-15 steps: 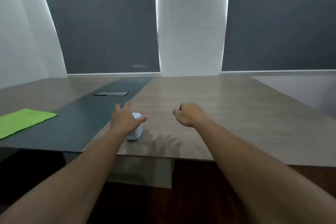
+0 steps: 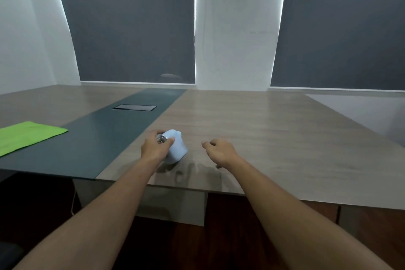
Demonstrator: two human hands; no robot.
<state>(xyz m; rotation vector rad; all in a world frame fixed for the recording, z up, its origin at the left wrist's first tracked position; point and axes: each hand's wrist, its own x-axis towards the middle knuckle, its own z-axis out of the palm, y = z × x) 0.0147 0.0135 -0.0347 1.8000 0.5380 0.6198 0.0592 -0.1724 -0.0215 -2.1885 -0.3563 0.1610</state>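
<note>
A small pale blue object [image 2: 178,149] with a shiny metal end lies tilted near the front edge of the wooden table [image 2: 274,138]. My left hand [image 2: 156,147] grips it at the metal end, with fingers and thumb curled round it. A little to its right, my right hand [image 2: 220,151] hovers just above the table with its fingers loosely curled and nothing in them.
A green cloth [image 2: 26,137] lies at the far left on the table's dark centre strip [image 2: 105,138]. A flush cable hatch [image 2: 134,107] sits further back in that strip. Dark blinds and a white wall stand behind the table.
My left hand has closed round the pale blue object and tipped it over. My right hand has hardly moved.
</note>
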